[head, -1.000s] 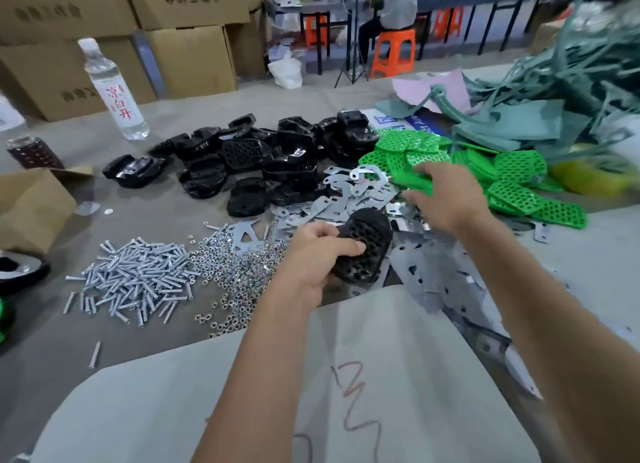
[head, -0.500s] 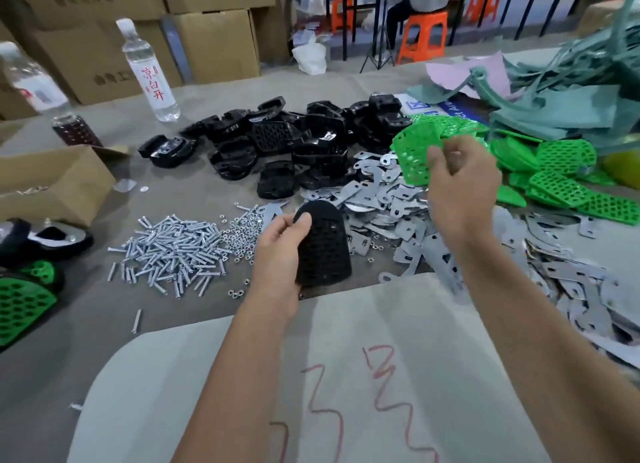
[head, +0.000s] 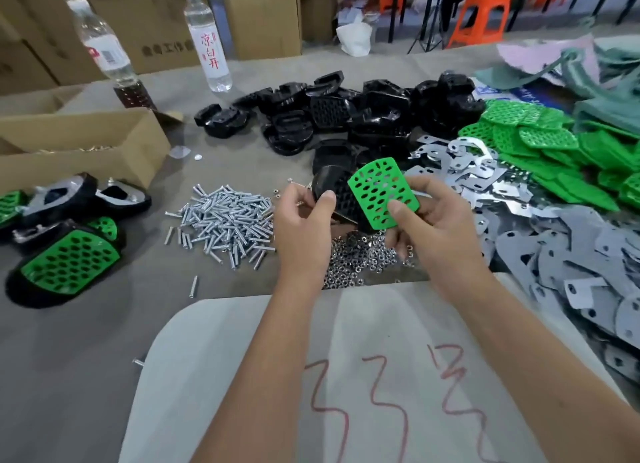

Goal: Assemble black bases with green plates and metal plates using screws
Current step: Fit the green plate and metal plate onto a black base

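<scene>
Head view: right hand had brought a perforated green plastic plate, pinched, against the black perforated base gripped by left hand; seating pending.

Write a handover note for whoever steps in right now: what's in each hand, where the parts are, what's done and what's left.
Left hand grips a black base; right hand pinches a green plate in front of it, not yet seated.
Supplies: screws and nuts below the hands, metal plates right, spare bases behind, spare green plates far right.
Done: finished units at left.
Left: seat the plate, add a metal plate, screw together.
</scene>
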The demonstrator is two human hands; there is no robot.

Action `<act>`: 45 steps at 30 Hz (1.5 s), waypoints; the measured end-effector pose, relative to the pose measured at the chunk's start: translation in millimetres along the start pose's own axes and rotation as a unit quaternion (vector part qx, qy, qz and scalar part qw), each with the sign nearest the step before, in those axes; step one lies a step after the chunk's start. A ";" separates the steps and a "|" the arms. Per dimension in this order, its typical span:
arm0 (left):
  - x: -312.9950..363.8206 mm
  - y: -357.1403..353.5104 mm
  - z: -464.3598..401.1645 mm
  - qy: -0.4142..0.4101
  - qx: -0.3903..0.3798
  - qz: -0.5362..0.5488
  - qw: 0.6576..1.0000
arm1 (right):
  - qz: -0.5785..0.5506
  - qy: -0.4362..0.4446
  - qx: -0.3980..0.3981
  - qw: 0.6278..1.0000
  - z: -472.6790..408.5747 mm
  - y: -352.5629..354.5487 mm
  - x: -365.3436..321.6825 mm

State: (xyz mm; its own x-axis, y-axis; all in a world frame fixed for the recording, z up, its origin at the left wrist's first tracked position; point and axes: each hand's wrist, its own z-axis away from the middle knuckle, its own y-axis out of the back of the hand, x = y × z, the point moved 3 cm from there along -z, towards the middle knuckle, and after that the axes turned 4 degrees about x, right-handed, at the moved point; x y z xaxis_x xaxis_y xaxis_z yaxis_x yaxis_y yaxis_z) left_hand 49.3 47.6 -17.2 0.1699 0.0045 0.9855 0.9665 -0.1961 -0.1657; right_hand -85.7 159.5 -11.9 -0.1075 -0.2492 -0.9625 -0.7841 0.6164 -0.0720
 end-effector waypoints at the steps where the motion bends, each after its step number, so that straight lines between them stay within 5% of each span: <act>1: -3.5 -1.3 -0.8 0.007 -0.005 0.013 1.000 | -0.003 0.003 -0.001 1.000 -1.1 0.2 1.2; 7: -10.0 -8.4 -2.2 0.059 -0.046 0.128 0.989 | -0.065 0.007 -0.011 0.998 -4.2 2.1 3.4; 22: -8.0 -14.7 2.4 0.075 -0.101 0.179 0.976 | -0.206 -0.074 -0.102 0.970 -2.8 4.0 -12.4; 32: -4.6 -11.5 3.2 0.039 -0.103 0.147 0.983 | -0.001 -0.003 -0.005 1.000 -3.7 0.7 1.2; 37: -4.5 -11.2 3.1 0.034 -0.099 0.141 0.984 | 0.008 0.057 0.084 0.995 -8.3 12.3 -1.8; 45: -2.9 -12.2 6.1 0.028 -0.108 0.123 0.986 | 0.058 0.073 0.014 0.995 -3.6 1.7 -0.8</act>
State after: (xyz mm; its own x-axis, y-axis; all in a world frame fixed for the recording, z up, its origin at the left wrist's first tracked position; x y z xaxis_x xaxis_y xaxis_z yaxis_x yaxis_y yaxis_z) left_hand 38.2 55.9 -18.2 0.3776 -0.1225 0.9178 0.8328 -0.3883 -0.3944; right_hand -89.2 158.1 -10.3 -0.2869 -0.2798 -0.9162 -0.7441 0.6674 0.0292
